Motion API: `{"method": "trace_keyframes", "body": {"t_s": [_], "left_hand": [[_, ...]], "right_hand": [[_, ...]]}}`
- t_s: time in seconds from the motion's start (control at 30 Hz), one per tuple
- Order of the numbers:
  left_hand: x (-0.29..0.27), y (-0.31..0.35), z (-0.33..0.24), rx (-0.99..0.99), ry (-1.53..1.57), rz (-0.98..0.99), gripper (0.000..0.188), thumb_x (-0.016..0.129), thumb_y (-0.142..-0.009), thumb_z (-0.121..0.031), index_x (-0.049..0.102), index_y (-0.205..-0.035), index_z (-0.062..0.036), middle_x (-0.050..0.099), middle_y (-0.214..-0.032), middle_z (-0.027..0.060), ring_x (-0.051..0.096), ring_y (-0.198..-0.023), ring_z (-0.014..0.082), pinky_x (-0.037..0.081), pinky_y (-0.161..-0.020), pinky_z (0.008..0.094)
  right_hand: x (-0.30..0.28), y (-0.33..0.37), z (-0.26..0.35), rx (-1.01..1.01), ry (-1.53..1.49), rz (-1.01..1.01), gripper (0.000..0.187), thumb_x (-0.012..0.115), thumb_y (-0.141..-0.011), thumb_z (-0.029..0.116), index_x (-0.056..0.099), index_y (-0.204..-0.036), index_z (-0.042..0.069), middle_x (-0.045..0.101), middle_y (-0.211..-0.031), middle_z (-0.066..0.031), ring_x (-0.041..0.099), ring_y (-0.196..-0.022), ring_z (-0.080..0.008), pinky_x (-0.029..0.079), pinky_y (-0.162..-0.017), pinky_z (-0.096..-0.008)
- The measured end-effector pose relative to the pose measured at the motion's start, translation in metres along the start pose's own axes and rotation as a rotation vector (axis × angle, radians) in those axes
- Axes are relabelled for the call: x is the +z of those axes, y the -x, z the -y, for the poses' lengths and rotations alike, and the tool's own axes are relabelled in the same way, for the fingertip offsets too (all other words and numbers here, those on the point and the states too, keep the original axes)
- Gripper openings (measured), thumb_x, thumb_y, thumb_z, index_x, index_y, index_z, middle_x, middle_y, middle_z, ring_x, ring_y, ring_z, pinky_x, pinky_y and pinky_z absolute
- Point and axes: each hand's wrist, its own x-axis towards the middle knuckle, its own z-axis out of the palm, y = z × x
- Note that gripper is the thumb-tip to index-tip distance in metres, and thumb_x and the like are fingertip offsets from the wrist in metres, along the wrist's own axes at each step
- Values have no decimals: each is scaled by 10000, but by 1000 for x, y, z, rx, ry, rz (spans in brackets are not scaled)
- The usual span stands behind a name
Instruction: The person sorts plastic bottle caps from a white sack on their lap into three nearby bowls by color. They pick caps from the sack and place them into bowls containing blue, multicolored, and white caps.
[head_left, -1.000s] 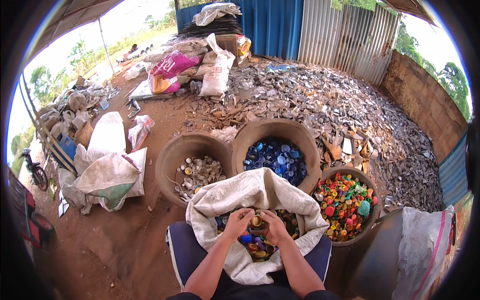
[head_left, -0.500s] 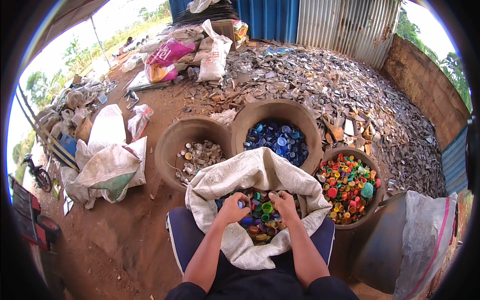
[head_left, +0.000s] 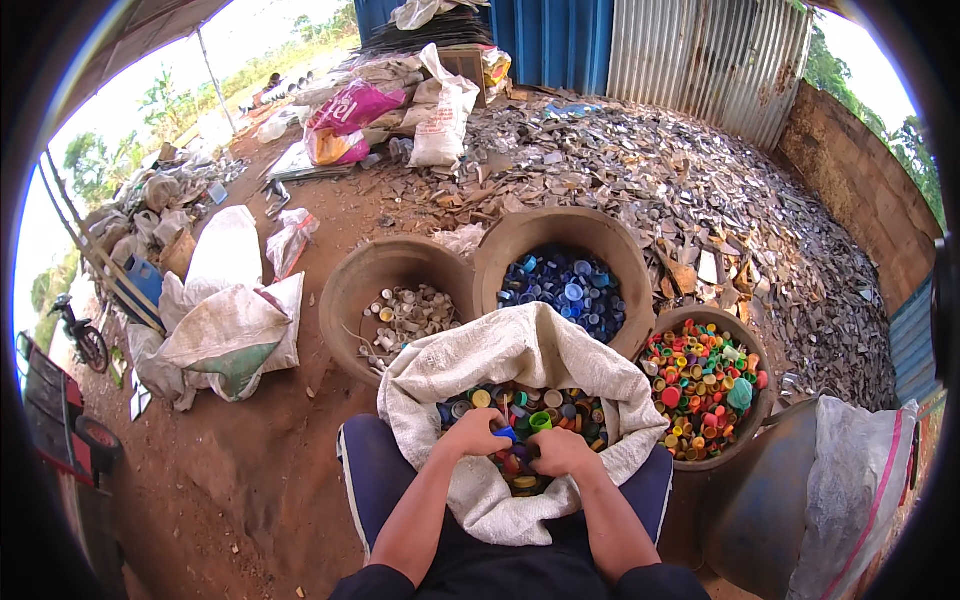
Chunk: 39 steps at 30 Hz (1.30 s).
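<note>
An open white woven sack [head_left: 420,362] sits between my knees with its rim rolled back, holding plastic bottle caps of many colours [head_left: 482,398]. My left hand [head_left: 470,436] is inside the opening, closed with a blue bottle cap [head_left: 506,433] at its thumb and fingertips. Across from it, my right hand [head_left: 565,452] reaches down into the caps with fingers curled. Its fingertips are partly hidden, so what they hold cannot be made out. A bright green cap [head_left: 540,420] lies right beside the right hand's fingers.
Beyond the sack stand a tub of whitish caps [head_left: 345,292] and a tub of blue caps [head_left: 628,248]. To the right is a tub of mixed red, yellow and green caps [head_left: 765,398], near a barrel [head_left: 745,500]. Crumpled sacks [head_left: 225,335] lie left; a scrap heap [head_left: 720,190] spreads behind.
Both hands have moved lower and closer together in the sack. The left hand has turned, with a blue cap now at its right side. The whole view has shifted slightly.
</note>
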Motion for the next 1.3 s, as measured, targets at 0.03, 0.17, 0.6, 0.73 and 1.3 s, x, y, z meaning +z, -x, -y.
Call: {"method": "trace_keyframes", "body": {"t_s": [0.03,0.17,0.6,0.73,1.3], "left_hand": [[-3,0,2,31,125,-26,383,713,-662,-181,634,-993,-7,655,-984,115,642,-874,210,504,-785,330],[-11,4,6,31,696,37,412,650,-718,-16,542,-1116,-30,621,-919,74,629,-745,153,517,-666,276],[6,2,-18,218,457,18,429,812,-710,-213,604,-1060,-78,580,-818,-16,533,-719,69,465,-653,234],[11,0,-16,252,500,-30,400,794,-733,-200,590,-1055,-78,577,-840,-9,534,-735,64,468,-635,233],[39,-4,-41,364,771,-213,340,504,-844,10,502,-1183,-19,570,-1027,38,530,-942,96,429,-844,252]], "right_hand": [[1,-1,-1,-12,0,-6,327,619,-691,248,699,-998,166,679,-939,-133,648,-906,-311,512,-808,-417],[6,-4,-8,-51,-69,-76,296,637,-717,244,694,-991,146,675,-933,-141,642,-901,-320,505,-799,-425],[3,-14,-26,-206,-817,-415,165,676,-754,94,615,-866,-11,647,-807,-89,588,-731,-147,468,-666,-304],[4,-17,-21,-198,-850,-426,130,677,-753,75,610,-843,10,611,-759,-38,518,-691,-81,427,-603,-277],[21,-37,1,-31,-2192,-22,391,374,-976,433,555,-1043,93,626,-947,-60,612,-883,-197,490,-798,-366]]}}
